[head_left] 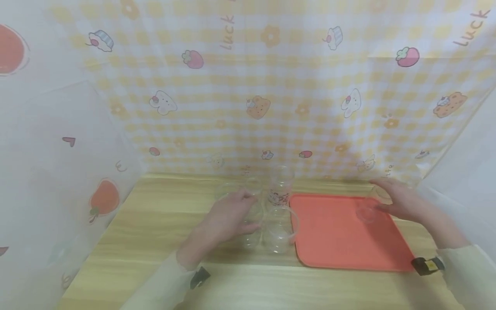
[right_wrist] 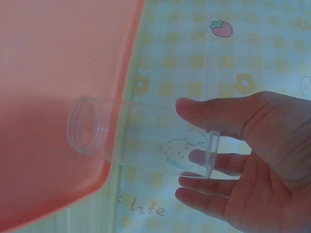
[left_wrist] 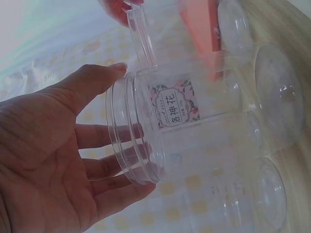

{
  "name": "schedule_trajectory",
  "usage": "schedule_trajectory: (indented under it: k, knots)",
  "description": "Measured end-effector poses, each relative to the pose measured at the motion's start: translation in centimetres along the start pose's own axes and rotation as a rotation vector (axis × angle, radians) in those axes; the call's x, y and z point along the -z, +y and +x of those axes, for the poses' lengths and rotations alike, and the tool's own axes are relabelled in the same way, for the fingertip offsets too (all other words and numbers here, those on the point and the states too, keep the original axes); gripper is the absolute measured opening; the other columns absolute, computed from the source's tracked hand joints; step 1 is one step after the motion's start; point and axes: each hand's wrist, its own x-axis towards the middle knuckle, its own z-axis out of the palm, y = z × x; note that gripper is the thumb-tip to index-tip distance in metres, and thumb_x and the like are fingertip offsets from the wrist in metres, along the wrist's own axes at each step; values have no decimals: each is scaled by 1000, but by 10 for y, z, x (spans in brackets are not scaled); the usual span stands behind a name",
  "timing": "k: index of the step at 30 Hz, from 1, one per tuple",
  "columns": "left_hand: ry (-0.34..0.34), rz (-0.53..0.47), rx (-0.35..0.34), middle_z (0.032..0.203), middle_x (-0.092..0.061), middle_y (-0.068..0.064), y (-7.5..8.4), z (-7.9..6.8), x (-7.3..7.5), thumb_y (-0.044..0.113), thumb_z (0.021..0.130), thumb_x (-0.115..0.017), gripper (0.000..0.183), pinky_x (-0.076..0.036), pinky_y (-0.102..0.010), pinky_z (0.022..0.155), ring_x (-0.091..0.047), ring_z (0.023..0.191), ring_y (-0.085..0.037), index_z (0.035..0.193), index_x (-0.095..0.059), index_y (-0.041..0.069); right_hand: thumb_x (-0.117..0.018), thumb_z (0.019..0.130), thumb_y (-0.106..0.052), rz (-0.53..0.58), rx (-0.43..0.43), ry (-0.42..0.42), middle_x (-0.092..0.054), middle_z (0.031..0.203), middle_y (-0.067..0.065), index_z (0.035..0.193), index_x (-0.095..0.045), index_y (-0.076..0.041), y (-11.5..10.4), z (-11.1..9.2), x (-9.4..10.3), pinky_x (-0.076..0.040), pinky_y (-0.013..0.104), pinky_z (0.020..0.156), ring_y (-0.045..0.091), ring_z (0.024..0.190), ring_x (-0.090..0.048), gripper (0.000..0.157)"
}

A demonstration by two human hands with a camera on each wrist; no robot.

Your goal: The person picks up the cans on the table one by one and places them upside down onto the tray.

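Note:
My left hand [head_left: 228, 215] grips the rim of a clear plastic jar [left_wrist: 136, 131] in a group of jars left of the tray; thumb and fingers lie around it in the left wrist view. A pink floral label [left_wrist: 172, 104] shows there through the clear walls. On the right, my right hand [head_left: 404, 200] holds one end of another clear jar [right_wrist: 141, 138] between thumb and fingers. That jar's ringed far end lies over the right back part of the red tray [head_left: 341, 241]; contact with the tray is hard to tell.
A tall jar with a printed label [head_left: 279, 196] stands behind the group. A wide clear jar [head_left: 280, 228] is beside the tray's left edge. The wooden table [head_left: 162, 241] meets a yellow checked cloth [head_left: 232, 129] at the back, with a white wall covering on each side.

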Motion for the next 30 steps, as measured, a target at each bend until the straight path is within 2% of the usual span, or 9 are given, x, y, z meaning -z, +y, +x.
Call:
schedule_trajectory:
  k: [4, 7, 15, 18, 20, 22, 26, 28, 30]
  knots:
    - [8, 8, -2, 132, -60, -12, 0, 0, -1, 47, 86, -79, 68, -56, -43, 92, -62, 111, -29, 138, -60, 8, -82, 85, -14, 28, -76, -5, -49, 130, 42, 137, -46, 11, -1, -1, 6, -43, 71, 91, 61, 117, -47, 67]
    - [16, 14, -1, 132, -60, -11, 1, 0, -2, 48, 86, -79, 67, -55, -44, 93, -62, 112, -30, 138, -60, 8, -81, 86, -13, 20, -87, 24, -49, 129, 42, 137, -47, 10, -3, -3, 10, -43, 72, 90, 61, 116, -47, 65]
    - [32, -2, 6, 132, -59, -11, 1, -3, -3, 48, 87, -78, 65, -56, -42, 91, -62, 112, -28, 137, -61, 9, -81, 84, -5, -18, 27, 211, -60, 122, 33, 128, -57, 4, -8, -8, 11, -46, 68, 86, 55, 112, -54, 51]
    - [38, 0, 3, 133, -59, -10, 1, -3, -4, 48, 88, -78, 64, -56, -42, 91, -61, 112, -29, 136, -61, 10, -80, 82, 1, 19, 77, 300, -64, 120, 27, 125, -61, 2, -10, -10, 9, -50, 44, 95, 48, 113, -56, 47]
    - [44, 0, 1, 133, -59, -11, 1, -3, -4, 47, 88, -78, 63, -55, -43, 92, -61, 113, -29, 135, -61, 10, -79, 81, 6, 79, 91, 349, -65, 119, 21, 124, -64, 2, -13, -12, 8, -48, 24, 95, 33, 116, -58, 45]
    - [47, 1, -3, 133, -59, -10, 1, -3, -5, 47, 87, -78, 63, -55, -43, 93, -61, 113, -29, 135, -61, 10, -77, 81, 10, 145, 91, 389, -66, 119, 12, 123, -65, 2, -16, -15, 7, -40, 6, 91, 15, 117, -57, 45]
    - [54, 6, -13, 132, -59, -11, 0, -2, -5, 47, 88, -78, 62, -55, -43, 92, -62, 112, -29, 134, -62, 10, -73, 82, 16, 270, 79, 441, -63, 119, -8, 123, -65, 3, -24, -21, 7, -42, 4, 90, -7, 111, -54, 44]
    - [55, 9, -17, 132, -59, -11, 0, -2, -5, 47, 88, -78, 62, -56, -43, 92, -62, 112, -29, 135, -61, 9, -72, 82, 18, 291, 92, 449, -61, 119, -14, 123, -65, 4, -27, -23, 6, -45, 6, 89, -6, 110, -56, 44]
    - [55, 12, -20, 132, -60, -12, 0, -2, -4, 47, 88, -78, 63, -55, -44, 92, -62, 112, -29, 135, -61, 9, -72, 81, 20, 301, 107, 450, -62, 117, -11, 122, -64, 5, -29, -24, 5, -47, 7, 88, -4, 108, -58, 45]
